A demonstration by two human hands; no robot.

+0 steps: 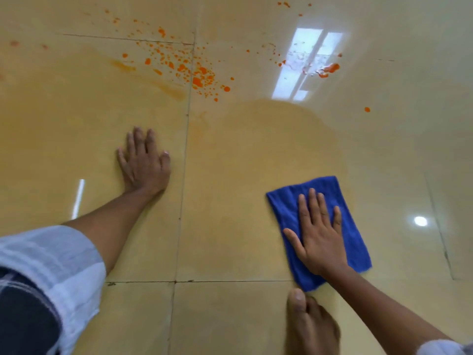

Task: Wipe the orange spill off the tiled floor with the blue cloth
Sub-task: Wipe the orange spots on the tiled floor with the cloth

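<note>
Head view: I looked down from a crouch at everything below me, wide and slightly bent at the edges.
Tiled floor: glossy cream tiles filled the frame, with a window reflection far right and a duller, faintly orange film spread over the middle, which I judged to be wet smear from wiping.
Orange spill: the thickest scatter of drops lay far ahead near a grout line, with a second blot in the window glare and lone specks beyond; all of it sat well apart from the cloth, so I judged most of the job was left.
Blue cloth: folded into a flat pad, it lay on the tile near my right side, short of the drops, presumably so a forward push would carry it into them.
Left hand: palm down on bare tile, fingers straight and spread, holding nothing; I read it as a prop for my weight while I leaned forward.
Right hand: flat on the cloth, fingers straight and splayed, pressing rather than clutching, which spread the load across the pad.
Bare foot: toes sat just beside the cloth's near edge, planted for the crouch.
Sleeve: pale fabric was rolled up the left forearm, I supposed to stay dry.
</note>
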